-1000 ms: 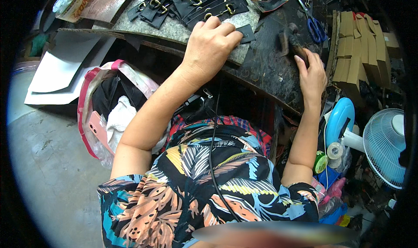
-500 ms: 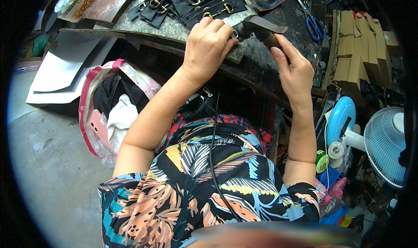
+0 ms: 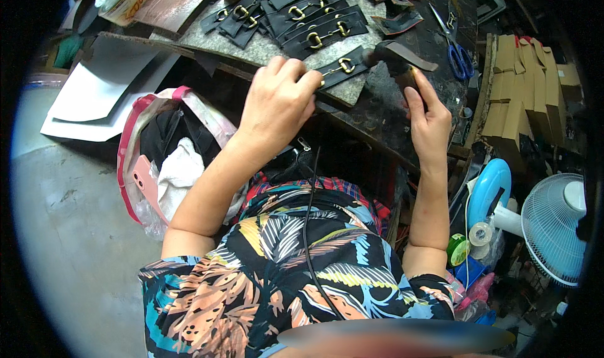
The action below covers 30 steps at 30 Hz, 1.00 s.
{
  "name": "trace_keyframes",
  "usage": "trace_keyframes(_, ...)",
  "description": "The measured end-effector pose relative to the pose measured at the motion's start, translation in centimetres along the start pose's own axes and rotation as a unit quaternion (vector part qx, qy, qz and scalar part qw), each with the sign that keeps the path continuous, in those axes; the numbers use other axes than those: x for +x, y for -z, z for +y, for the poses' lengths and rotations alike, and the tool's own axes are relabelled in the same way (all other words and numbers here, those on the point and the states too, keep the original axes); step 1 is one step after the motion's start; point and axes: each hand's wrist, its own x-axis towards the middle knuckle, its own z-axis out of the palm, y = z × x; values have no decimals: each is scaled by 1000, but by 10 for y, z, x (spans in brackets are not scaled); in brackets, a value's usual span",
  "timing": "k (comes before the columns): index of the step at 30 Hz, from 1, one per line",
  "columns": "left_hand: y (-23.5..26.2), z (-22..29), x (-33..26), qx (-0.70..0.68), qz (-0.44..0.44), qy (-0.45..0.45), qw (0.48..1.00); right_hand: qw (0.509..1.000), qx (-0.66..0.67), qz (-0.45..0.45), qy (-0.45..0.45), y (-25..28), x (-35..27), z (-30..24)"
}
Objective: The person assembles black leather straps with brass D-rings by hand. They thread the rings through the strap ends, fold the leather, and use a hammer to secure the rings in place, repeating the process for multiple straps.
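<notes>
My left hand (image 3: 283, 103) is closed at the near left end of a black leather strap (image 3: 354, 72) with a gold-coloured metal bit, its fingertips partly hidden. The strap lies at the near right corner of a speckled stone slab (image 3: 242, 51). In my right hand (image 3: 429, 122) is a hammer (image 3: 406, 56), gripped by its dark handle. The hammer's round face hangs at the strap's right end; whether it touches cannot be told. Several matching black straps with metal bits (image 3: 299, 18) lie spread over the slab beyond my left hand.
Blue-handled scissors (image 3: 459, 59) and leather scraps (image 3: 397, 22) lie on the dark bench. At the right are stacked cardboard pieces (image 3: 525, 87) and a fan (image 3: 553, 226). A bag (image 3: 129, 150) holding a white cloth and a pink phone stands left, below white sheets (image 3: 100, 94).
My left hand has drawn back toward me and left, baring the strap and its metal bit. The hammer has shifted slightly right. The whole view has tilted a little.
</notes>
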Motion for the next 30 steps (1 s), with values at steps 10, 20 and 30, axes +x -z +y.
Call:
trace_keyframes(10, -22, -14, 10, -164, 146, 13, 975, 997, -6, -20, 79, 8, -3, -18)
trace_keyframes(20, -7, -31, -3, -156, 215, 91, 960, 968, -126, -16, 216, -21, -5, -58)
trace_keyframes(30, -6, -35, -4, -96, 208, 62, 971, 977, 24, 5, 213, -15, -8, -65)
